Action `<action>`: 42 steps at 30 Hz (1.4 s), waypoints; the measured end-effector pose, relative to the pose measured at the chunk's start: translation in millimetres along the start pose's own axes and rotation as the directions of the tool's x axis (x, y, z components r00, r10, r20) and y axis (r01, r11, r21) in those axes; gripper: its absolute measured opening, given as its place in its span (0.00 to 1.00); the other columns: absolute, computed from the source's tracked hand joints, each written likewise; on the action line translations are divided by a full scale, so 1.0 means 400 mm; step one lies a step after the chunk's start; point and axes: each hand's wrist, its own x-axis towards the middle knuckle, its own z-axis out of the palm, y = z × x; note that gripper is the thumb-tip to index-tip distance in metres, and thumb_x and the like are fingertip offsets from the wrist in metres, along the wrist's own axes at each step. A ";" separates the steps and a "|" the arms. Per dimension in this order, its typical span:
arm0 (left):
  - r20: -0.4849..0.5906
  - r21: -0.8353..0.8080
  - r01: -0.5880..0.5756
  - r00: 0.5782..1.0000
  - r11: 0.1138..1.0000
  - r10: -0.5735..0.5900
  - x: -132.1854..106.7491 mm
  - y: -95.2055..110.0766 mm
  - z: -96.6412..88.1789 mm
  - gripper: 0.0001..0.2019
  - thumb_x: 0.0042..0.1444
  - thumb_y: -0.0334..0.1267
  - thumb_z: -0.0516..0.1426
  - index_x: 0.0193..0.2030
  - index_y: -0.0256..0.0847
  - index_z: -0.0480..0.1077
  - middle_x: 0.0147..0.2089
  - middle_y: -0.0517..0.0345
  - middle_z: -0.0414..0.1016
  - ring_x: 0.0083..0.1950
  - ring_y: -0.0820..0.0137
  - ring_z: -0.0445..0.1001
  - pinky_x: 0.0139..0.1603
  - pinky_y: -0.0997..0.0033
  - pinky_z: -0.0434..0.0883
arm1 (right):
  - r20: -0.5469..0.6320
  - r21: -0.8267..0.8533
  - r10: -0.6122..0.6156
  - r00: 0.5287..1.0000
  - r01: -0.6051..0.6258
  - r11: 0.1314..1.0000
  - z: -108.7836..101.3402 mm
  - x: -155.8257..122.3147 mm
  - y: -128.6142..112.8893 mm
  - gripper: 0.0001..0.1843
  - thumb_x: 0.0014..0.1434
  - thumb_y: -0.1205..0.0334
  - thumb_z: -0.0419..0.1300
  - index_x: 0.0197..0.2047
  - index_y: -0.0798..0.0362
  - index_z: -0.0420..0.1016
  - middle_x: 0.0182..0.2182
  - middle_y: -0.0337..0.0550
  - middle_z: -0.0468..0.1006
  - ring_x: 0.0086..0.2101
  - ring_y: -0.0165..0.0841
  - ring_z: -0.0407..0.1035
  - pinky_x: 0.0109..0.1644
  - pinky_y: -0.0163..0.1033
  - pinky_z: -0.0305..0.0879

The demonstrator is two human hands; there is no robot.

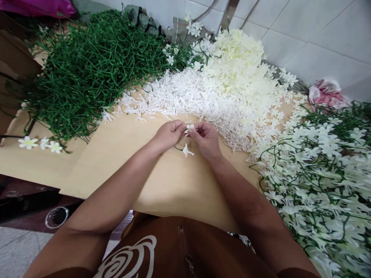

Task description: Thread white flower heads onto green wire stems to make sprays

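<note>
My left hand (pixel 171 134) and my right hand (pixel 206 139) meet above the cardboard sheet (pixel 174 181). Between their fingertips is a small white artificial flower (pixel 189 128). The right fingers pinch it at its right side. My left thumb and forefinger are closed at its left, seemingly on its green stem, most of which the fingers hide. Just below the hands hangs another white flower (pixel 187 150) on a thin green stem that runs up toward my left hand. A heap of thin white stamen pieces (pixel 185 92) lies right behind my hands.
Green plastic stems (pixel 101 65) are piled at the back left. Loose cream petals (pixel 240 65) form a mound at the back right. Assembled flower sprays (pixel 315 193) cover the right side. A few flowers (pixel 29 143) lie at the left, near a brown box (pixel 16 58). A tiled wall (pixel 319 34) stands behind.
</note>
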 end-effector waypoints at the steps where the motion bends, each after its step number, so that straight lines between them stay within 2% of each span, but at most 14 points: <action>1: -0.005 0.012 -0.001 1.000 1.000 0.001 0.001 -0.002 0.001 0.14 0.60 0.41 0.51 0.24 0.40 0.61 0.23 0.64 0.60 0.27 0.74 0.58 0.32 0.73 0.57 | 0.006 0.000 0.003 1.000 -0.003 1.000 -0.001 0.000 -0.001 0.25 0.39 0.40 0.73 0.28 0.50 0.70 0.25 0.36 0.78 0.29 0.31 0.75 0.42 0.42 0.74; 5: -0.010 0.047 -0.003 1.000 0.999 0.004 0.003 -0.003 0.003 0.15 0.59 0.44 0.53 0.23 0.40 0.60 0.22 0.65 0.59 0.27 0.74 0.57 0.31 0.72 0.56 | 0.049 -0.006 0.003 0.999 -0.003 1.000 -0.004 0.003 -0.002 0.24 0.40 0.41 0.73 0.29 0.50 0.70 0.26 0.37 0.78 0.31 0.32 0.75 0.42 0.42 0.74; 12: -0.009 0.111 0.022 1.000 0.994 -0.021 0.002 -0.002 0.004 0.13 0.58 0.39 0.50 0.23 0.40 0.61 0.22 0.64 0.59 0.27 0.73 0.59 0.32 0.72 0.57 | 0.090 -0.094 0.017 0.996 -0.008 0.996 -0.012 0.006 -0.002 0.23 0.42 0.41 0.72 0.28 0.50 0.71 0.22 0.35 0.74 0.25 0.28 0.70 0.33 0.38 0.70; 17: 0.015 0.060 0.013 1.000 0.998 -0.014 -0.001 -0.007 0.007 0.13 0.58 0.40 0.51 0.24 0.40 0.62 0.22 0.64 0.58 0.27 0.73 0.58 0.32 0.72 0.58 | 0.081 -0.105 0.021 0.996 -0.012 0.994 -0.012 0.009 0.000 0.25 0.41 0.41 0.72 0.26 0.51 0.69 0.20 0.33 0.72 0.23 0.26 0.67 0.29 0.35 0.65; 23: 0.003 0.049 0.008 1.000 0.999 -0.009 -0.007 -0.007 0.015 0.12 0.56 0.39 0.51 0.23 0.41 0.59 0.22 0.64 0.56 0.26 0.74 0.56 0.30 0.72 0.55 | 0.066 -0.095 0.036 0.997 -0.029 0.995 -0.008 0.006 0.001 0.25 0.39 0.43 0.74 0.25 0.51 0.68 0.21 0.34 0.73 0.24 0.27 0.67 0.29 0.35 0.63; 34: -0.023 0.208 0.032 0.999 0.978 -0.028 0.000 -0.001 0.020 0.11 0.56 0.34 0.48 0.22 0.41 0.57 0.23 0.64 0.57 0.28 0.73 0.57 0.31 0.70 0.54 | 0.024 -0.155 0.053 0.998 -0.049 0.987 0.001 0.011 -0.001 0.29 0.34 0.39 0.73 0.23 0.52 0.65 0.19 0.32 0.68 0.22 0.23 0.59 0.28 0.35 0.56; 38: -0.025 0.156 0.008 1.000 0.988 -0.004 0.002 -0.010 0.024 0.10 0.57 0.36 0.48 0.25 0.41 0.60 0.24 0.63 0.61 0.29 0.72 0.58 0.31 0.71 0.56 | 0.015 -0.165 0.071 0.997 -0.067 0.984 0.004 0.018 -0.003 0.29 0.35 0.41 0.73 0.23 0.52 0.64 0.18 0.31 0.67 0.22 0.23 0.58 0.27 0.34 0.54; 42: -0.028 0.023 0.001 1.000 1.000 0.000 -0.001 -0.008 0.016 0.13 0.57 0.43 0.50 0.24 0.41 0.59 0.23 0.64 0.57 0.27 0.74 0.56 0.31 0.73 0.56 | 0.083 -0.082 0.105 0.991 -0.098 0.992 -0.007 0.021 -0.011 0.28 0.36 0.41 0.74 0.25 0.52 0.66 0.21 0.33 0.70 0.24 0.25 0.63 0.29 0.35 0.59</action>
